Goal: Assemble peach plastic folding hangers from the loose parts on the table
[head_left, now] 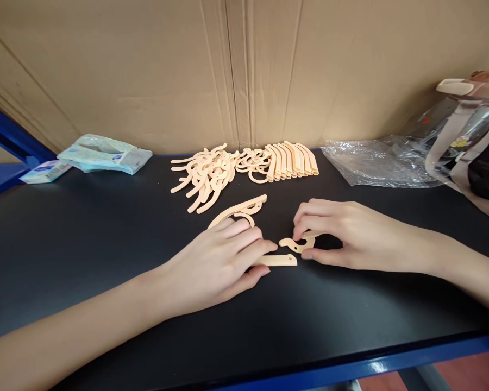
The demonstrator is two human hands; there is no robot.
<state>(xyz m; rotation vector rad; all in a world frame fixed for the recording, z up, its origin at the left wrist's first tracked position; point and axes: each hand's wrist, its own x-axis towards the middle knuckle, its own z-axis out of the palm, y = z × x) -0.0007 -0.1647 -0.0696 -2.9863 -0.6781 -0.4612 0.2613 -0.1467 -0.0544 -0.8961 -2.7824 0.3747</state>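
Your hands lie apart: the left hand [224, 258] clasps a pale strip [279, 260]; the right hand [350, 233] pinches a pale hooked piece [290, 244] near the strip's holed end.

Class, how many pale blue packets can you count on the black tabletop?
2. The larger packet lies at the back, left of the heap of cream pieces; the smaller packet lies farther left, near the blue frame. Any packet underneath would be hidden.

Softly lit, with faint sheen on the smooth black tabletop [309, 315] and glints on the crumpled clear plastic bag [367, 160]. Stretched toward the edges.
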